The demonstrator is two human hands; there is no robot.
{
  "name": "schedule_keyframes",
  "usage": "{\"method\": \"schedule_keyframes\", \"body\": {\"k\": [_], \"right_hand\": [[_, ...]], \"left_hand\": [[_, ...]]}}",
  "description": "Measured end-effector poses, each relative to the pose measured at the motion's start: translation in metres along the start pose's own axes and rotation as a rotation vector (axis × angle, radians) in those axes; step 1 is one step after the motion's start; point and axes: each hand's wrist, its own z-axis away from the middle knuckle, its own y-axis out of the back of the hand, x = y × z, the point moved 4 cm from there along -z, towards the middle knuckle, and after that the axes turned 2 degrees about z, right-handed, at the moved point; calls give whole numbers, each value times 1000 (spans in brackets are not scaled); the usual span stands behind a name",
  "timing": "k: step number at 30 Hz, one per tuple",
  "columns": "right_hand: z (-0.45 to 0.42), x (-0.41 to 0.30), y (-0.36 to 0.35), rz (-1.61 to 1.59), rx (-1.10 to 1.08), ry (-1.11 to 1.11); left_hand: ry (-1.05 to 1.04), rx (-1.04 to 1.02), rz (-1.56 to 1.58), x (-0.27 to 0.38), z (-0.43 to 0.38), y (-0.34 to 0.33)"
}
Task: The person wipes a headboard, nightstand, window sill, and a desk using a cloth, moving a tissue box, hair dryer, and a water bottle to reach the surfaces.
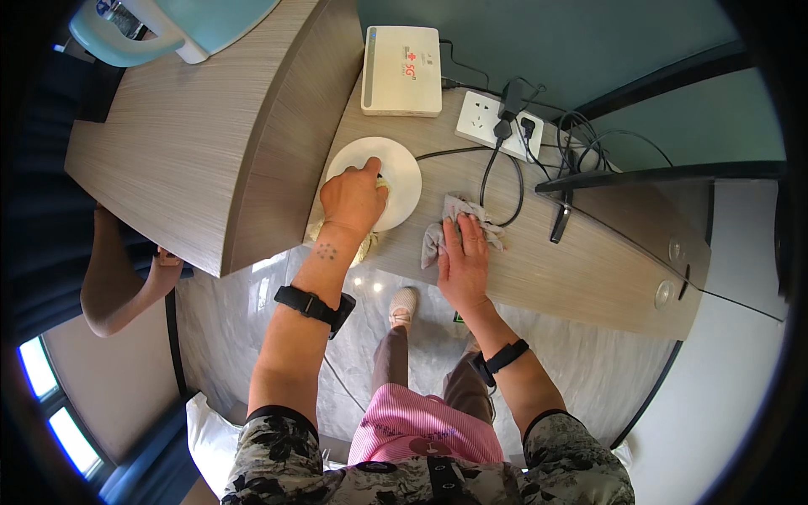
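Note:
A round white disc, perhaps a lamp base (pixel 402 183), lies on the wood-grain desk (pixel 543 268). Over its left part my left hand (pixel 353 197) is closed around something mostly hidden, with a bit of yellowish material showing by the fingers. More crumpled yellowish material (pixel 363 251) shows beneath my left wrist at the desk's front edge; whether the two bits are one piece I cannot tell. My right hand (pixel 465 259) presses with its fingers on a crumpled greyish cloth (pixel 435 243) on the desk, just left of a looped black cable (pixel 521 196).
Behind are a white router (pixel 404 72), a white power strip (pixel 478 120) with plugs, and tangled black cables (pixel 584 136). A dark-edged screen (pixel 637 208) stands at right. A raised wooden counter (pixel 183 126) bounds the left, holding a light-blue handled object (pixel 208 25). Another person's arm (pixel 129 293) is beyond it.

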Motion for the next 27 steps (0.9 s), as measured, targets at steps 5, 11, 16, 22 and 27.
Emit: {"method": "schedule_keyframes", "body": {"k": [5,11,16,22,27], "right_hand": [[-12,-12,-6,-4,11,-16],[-107,-32,-50,65,156,-102],[-110,-83,-86,-56,-1,94],[-1,-21,-8,-150,-125,281],[92,114,76,215,96,-337]], "left_hand": [[-2,30,87,-13,-5,11],[-155,80,184,40,0,87],[-261,119,201,61,0,91],[-4,42,266,18,3,44],[-8,52,299,-2,4,5]]}}
